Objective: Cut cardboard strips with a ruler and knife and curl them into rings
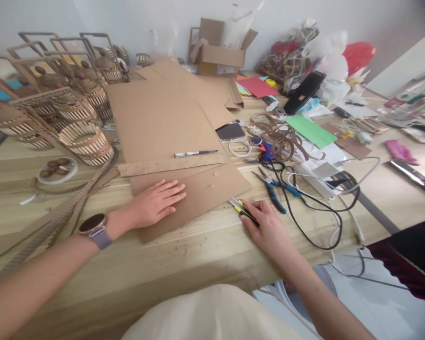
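Observation:
My left hand (159,202) lies flat with fingers spread on a piece of brown cardboard (212,191) near the table's front edge. A yellow and black utility knife (245,211) is in my right hand (267,226), whose fingers are closed round it. Its blade end points toward the cardboard's right corner, low over the tabletop. Behind the piece lies a narrow cardboard strip (170,165), and a pen (196,153) rests just beyond it. A large cardboard sheet (159,118) spreads out further back.
Several woven bamboo baskets (87,141) with handles crowd the left. Pliers (269,184), a blue glue gun (265,147) and looped black cables (326,245) lie to the right. An open cardboard box (221,55) stands against the wall.

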The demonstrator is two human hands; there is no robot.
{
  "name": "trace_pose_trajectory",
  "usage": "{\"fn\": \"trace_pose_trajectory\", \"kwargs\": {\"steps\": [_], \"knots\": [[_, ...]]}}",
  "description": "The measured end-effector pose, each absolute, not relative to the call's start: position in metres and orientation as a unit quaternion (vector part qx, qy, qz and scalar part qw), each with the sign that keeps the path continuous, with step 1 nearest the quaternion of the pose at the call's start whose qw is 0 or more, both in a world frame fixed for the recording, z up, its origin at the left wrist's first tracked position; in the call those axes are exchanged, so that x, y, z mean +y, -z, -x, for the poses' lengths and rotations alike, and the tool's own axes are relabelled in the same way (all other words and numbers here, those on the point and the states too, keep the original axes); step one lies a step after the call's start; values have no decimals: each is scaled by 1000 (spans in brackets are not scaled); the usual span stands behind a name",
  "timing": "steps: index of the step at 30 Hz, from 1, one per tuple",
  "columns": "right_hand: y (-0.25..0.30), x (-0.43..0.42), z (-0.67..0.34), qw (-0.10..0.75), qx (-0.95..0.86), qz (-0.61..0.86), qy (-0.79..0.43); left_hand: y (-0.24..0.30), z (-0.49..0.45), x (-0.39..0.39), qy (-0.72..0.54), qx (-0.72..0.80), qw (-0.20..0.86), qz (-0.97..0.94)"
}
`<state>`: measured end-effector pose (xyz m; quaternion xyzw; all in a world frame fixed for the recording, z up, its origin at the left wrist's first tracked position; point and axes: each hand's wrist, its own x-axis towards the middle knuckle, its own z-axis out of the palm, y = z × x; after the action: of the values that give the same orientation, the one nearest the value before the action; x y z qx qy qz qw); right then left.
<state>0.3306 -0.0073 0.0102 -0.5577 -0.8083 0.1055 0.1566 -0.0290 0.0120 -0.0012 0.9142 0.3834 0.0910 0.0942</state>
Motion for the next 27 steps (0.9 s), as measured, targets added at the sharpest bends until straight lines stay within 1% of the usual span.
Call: {"fn": "trace_pose_trajectory", "kwargs": {"steps": [9,13,17,23,27], "knots": [[-13,-12,-334,147,-823,539,-102,4,31,5,-101,417,88,-899],[-15,-10,-335,132,-823,541,-108,3,31,5,-105,416,97,-898],[-15,-8,-334,137,-825,536,-111,2,30,5,-115,415,106,-896],[-15,-17,-337,136,-834,524,-105,3,29,5,-117,425,98,-892],[-15,-7,-337,123,-832,531,-102,2,24,5,-114,420,99,-895]]}}
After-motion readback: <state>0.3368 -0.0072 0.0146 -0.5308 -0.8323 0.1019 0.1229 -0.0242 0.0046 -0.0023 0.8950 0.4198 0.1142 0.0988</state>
